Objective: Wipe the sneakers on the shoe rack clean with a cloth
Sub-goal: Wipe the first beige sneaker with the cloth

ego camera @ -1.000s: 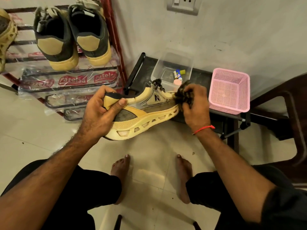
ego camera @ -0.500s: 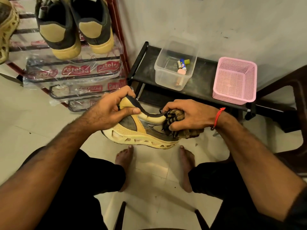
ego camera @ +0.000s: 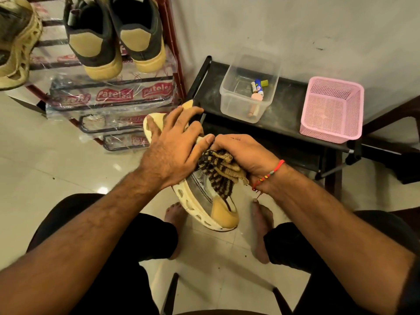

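Sneaker (ego camera: 204, 201) held in mid-air above the person's feet, toe down and toward the viewer, heel up and away, sole to the left. Left hand (ego camera: 172, 151) lies spread over the heel end, fingers (ego camera: 156, 126) splayed and curled round the heel rim; how firmly it grips underneath cannot be told. Right hand (ego camera: 241, 153) is closed in a fist on a bunched striped cloth (ego camera: 218, 171), pressing it against the upper near the laces; a tail of cloth hangs down toward the toe.

Risks, as judged: the shoe is borne at one end only, so a hard downward stroke could lever it out of the left hand and drop it on the bare feet or floor (ego camera: 56, 155). The loose tail may snag in the laces. The bunched cloth likely reaches the sole cut-outs poorly, and dirt may be left there.

Beyond the hands: a low black stand (ego camera: 293, 98) carries a clear tub (ego camera: 247, 105), which holds small items, and a pink basket (ego camera: 331, 110), the two apart; both sit near the right elbow's swing and could be knocked. At far left the rack (ego camera: 172, 53), its lower bars in printed plastic wrap, holds a dark pair (ego camera: 113, 39) and one pale sneaker at the edge of view, judged not yet wiped. Nothing blocks the way back to the rack.
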